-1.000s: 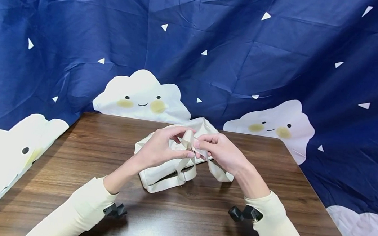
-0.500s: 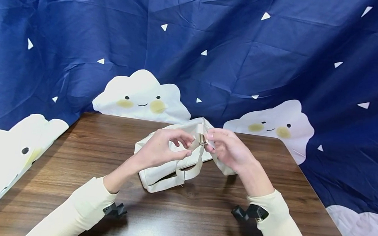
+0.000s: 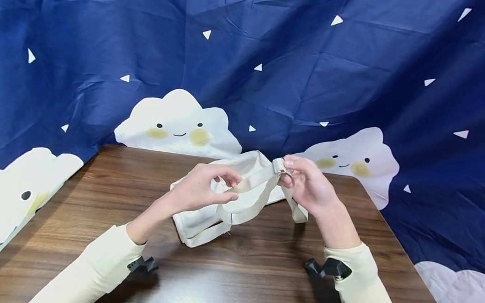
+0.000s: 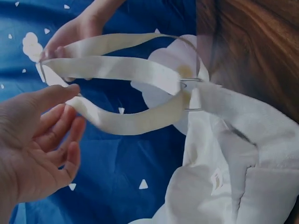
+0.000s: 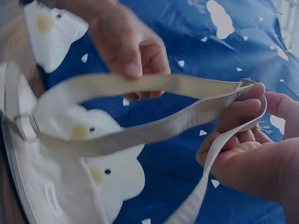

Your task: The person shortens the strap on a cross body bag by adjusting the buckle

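A cream cloth bag (image 3: 205,218) lies on its side on the table, with its webbing strap (image 3: 253,211) lifted off it in a loop. High on the right, my right hand (image 3: 313,186) pinches the strap's metal slider buckle (image 5: 246,83) between thumb and fingers. My left hand (image 3: 200,188) holds one run of the strap lightly between thumb and fingers, left of the buckle. In the left wrist view, a metal ring (image 4: 189,95) joins the strap loop to the bag. The loose strap run (image 5: 205,177) hangs below my right hand.
The dark wooden table (image 3: 260,273) stretches in front of the bag and to both sides. Behind it hangs a blue curtain (image 3: 294,57) with clouds and small white triangles. A black wrist camera (image 3: 329,268) sits at each sleeve.
My right hand has moved right and slightly up with the buckle, drawing the strap into a longer loop. My left hand has shifted slightly left, still at the strap.
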The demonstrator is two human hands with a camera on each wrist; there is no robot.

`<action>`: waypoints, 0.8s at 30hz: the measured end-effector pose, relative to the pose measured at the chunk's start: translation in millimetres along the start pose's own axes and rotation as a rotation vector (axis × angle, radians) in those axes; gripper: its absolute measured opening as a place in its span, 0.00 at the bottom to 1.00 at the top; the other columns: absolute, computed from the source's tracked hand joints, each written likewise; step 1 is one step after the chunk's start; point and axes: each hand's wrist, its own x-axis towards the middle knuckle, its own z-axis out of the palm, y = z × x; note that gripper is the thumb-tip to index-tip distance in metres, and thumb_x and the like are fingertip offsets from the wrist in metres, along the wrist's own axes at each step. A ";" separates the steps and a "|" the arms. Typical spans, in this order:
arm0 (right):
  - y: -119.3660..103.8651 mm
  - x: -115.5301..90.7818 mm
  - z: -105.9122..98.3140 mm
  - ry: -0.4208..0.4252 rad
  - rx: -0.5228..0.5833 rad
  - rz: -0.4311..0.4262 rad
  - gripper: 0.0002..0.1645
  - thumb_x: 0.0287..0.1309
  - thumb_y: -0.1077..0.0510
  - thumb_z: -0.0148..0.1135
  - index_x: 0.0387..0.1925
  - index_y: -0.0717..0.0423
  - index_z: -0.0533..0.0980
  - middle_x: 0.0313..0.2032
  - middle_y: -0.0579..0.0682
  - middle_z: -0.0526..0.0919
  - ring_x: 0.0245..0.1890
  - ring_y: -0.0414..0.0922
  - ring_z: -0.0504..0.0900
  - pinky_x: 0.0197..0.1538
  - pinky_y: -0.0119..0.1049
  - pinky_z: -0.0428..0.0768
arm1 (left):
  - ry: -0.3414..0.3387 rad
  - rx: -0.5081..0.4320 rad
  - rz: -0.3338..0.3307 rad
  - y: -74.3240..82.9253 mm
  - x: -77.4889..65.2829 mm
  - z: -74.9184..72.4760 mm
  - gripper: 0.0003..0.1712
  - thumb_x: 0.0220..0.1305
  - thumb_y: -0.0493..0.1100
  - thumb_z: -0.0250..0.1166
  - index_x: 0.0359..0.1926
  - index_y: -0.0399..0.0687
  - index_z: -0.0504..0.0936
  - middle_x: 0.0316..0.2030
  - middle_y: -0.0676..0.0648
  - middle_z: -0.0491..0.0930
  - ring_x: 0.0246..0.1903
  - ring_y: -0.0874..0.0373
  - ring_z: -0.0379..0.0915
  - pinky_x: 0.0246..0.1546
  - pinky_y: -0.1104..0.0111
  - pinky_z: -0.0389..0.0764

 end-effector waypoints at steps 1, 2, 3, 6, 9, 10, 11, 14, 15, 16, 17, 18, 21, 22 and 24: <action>0.8 0.9 1.3 0.011 -0.030 0.006 0.11 0.59 0.62 0.49 0.23 0.57 0.75 0.19 0.48 0.69 0.20 0.42 0.65 0.32 0.32 0.64 | -0.008 0.012 0.000 -0.6 -0.9 -1.0 0.18 0.49 0.45 0.72 0.43 0.53 0.80 0.34 0.59 0.79 0.36 0.67 0.74 0.37 0.67 0.72; 2.0 1.8 2.6 0.018 -0.059 0.013 0.11 0.59 0.62 0.50 0.23 0.58 0.74 0.19 0.49 0.69 0.20 0.43 0.65 0.33 0.33 0.64 | -0.016 0.021 0.002 -0.8 -1.7 -1.5 0.19 0.49 0.45 0.72 0.45 0.52 0.80 0.35 0.58 0.79 0.37 0.66 0.73 0.38 0.67 0.72; 3.3 2.7 4.4 0.025 -0.091 0.020 0.10 0.58 0.62 0.50 0.23 0.58 0.74 0.19 0.49 0.69 0.20 0.43 0.65 0.34 0.33 0.64 | -0.022 0.028 0.006 -0.7 -2.2 -1.7 0.21 0.50 0.45 0.71 0.46 0.52 0.79 0.37 0.58 0.78 0.38 0.66 0.73 0.39 0.66 0.72; 9.0 4.6 9.6 0.019 -0.151 0.043 0.09 0.57 0.62 0.51 0.23 0.58 0.73 0.19 0.50 0.69 0.21 0.44 0.66 0.34 0.34 0.64 | 0.002 0.041 0.008 4.2 -2.2 -0.9 0.27 0.51 0.49 0.71 0.53 0.55 0.75 0.42 0.60 0.76 0.43 0.65 0.71 0.42 0.65 0.71; 16.6 4.8 14.8 -0.006 -0.181 0.067 0.07 0.58 0.62 0.53 0.25 0.59 0.73 0.21 0.51 0.70 0.22 0.45 0.68 0.32 0.33 0.65 | 0.065 0.031 -0.003 12.1 0.0 2.5 0.31 0.51 0.55 0.69 0.58 0.61 0.72 0.49 0.63 0.73 0.46 0.66 0.69 0.45 0.65 0.71; 18.9 4.5 16.3 -0.016 -0.192 0.071 0.07 0.58 0.62 0.54 0.27 0.60 0.73 0.22 0.51 0.70 0.22 0.45 0.68 0.31 0.33 0.66 | 0.090 0.023 -0.003 15.3 1.2 3.8 0.32 0.51 0.56 0.69 0.58 0.62 0.71 0.50 0.64 0.72 0.47 0.65 0.69 0.47 0.64 0.71; 21.1 4.2 17.8 -0.029 -0.203 0.074 0.06 0.58 0.62 0.55 0.28 0.61 0.74 0.22 0.52 0.71 0.23 0.45 0.69 0.30 0.33 0.67 | 0.112 0.019 -0.005 17.9 2.2 5.5 0.32 0.51 0.57 0.69 0.58 0.63 0.71 0.51 0.65 0.72 0.47 0.65 0.69 0.47 0.65 0.70; 26.4 4.0 21.6 -0.056 -0.239 0.072 0.06 0.58 0.63 0.56 0.30 0.64 0.75 0.22 0.54 0.72 0.23 0.46 0.70 0.29 0.33 0.68 | 0.166 0.009 -0.001 23.3 3.7 9.7 0.29 0.51 0.56 0.69 0.56 0.62 0.74 0.47 0.63 0.75 0.45 0.64 0.70 0.46 0.66 0.70; 27.5 4.2 22.6 -0.063 -0.250 0.071 0.07 0.58 0.63 0.56 0.30 0.65 0.75 0.21 0.54 0.72 0.24 0.46 0.70 0.30 0.33 0.68 | 0.182 0.004 0.001 24.3 3.7 10.7 0.28 0.51 0.55 0.70 0.54 0.61 0.75 0.45 0.62 0.76 0.44 0.64 0.71 0.45 0.66 0.70; 28.4 4.5 23.5 -0.069 -0.260 0.072 0.07 0.58 0.62 0.57 0.30 0.65 0.75 0.21 0.54 0.72 0.24 0.46 0.70 0.30 0.33 0.68 | 0.196 0.003 0.003 25.0 3.6 11.3 0.26 0.51 0.54 0.70 0.53 0.60 0.77 0.43 0.61 0.77 0.43 0.64 0.71 0.44 0.65 0.71; 28.8 4.7 23.9 -0.074 -0.274 0.072 0.08 0.59 0.62 0.57 0.30 0.65 0.74 0.21 0.55 0.72 0.24 0.47 0.69 0.30 0.33 0.68 | 0.206 0.006 0.001 25.4 3.3 11.7 0.25 0.51 0.54 0.70 0.51 0.58 0.78 0.40 0.61 0.77 0.41 0.65 0.72 0.42 0.65 0.71; 28.8 4.8 24.3 -0.079 -0.287 0.074 0.08 0.59 0.62 0.57 0.30 0.66 0.74 0.21 0.55 0.71 0.24 0.47 0.69 0.31 0.34 0.68 | 0.213 0.005 0.004 25.2 3.0 12.0 0.24 0.51 0.53 0.70 0.50 0.57 0.79 0.38 0.60 0.77 0.40 0.65 0.72 0.41 0.64 0.72; 27.4 5.2 23.5 -0.095 -0.346 0.091 0.10 0.60 0.61 0.56 0.31 0.67 0.74 0.22 0.56 0.71 0.25 0.49 0.70 0.33 0.35 0.69 | 0.220 0.008 0.019 24.2 1.4 11.3 0.22 0.50 0.52 0.70 0.47 0.53 0.79 0.35 0.59 0.77 0.38 0.64 0.72 0.39 0.65 0.72; 26.7 5.2 22.3 -0.099 -0.367 0.098 0.11 0.60 0.60 0.57 0.32 0.68 0.75 0.22 0.57 0.71 0.26 0.49 0.70 0.34 0.35 0.69 | 0.222 0.010 0.021 23.9 0.8 10.6 0.22 0.50 0.52 0.70 0.46 0.53 0.79 0.35 0.60 0.77 0.37 0.65 0.72 0.39 0.66 0.72; 24.4 5.0 19.5 -0.088 -0.407 0.124 0.12 0.59 0.59 0.58 0.34 0.68 0.76 0.24 0.57 0.72 0.28 0.49 0.71 0.35 0.36 0.70 | 0.223 0.022 0.024 23.3 -0.4 8.5 0.21 0.49 0.52 0.70 0.45 0.54 0.78 0.34 0.61 0.76 0.37 0.65 0.72 0.39 0.68 0.72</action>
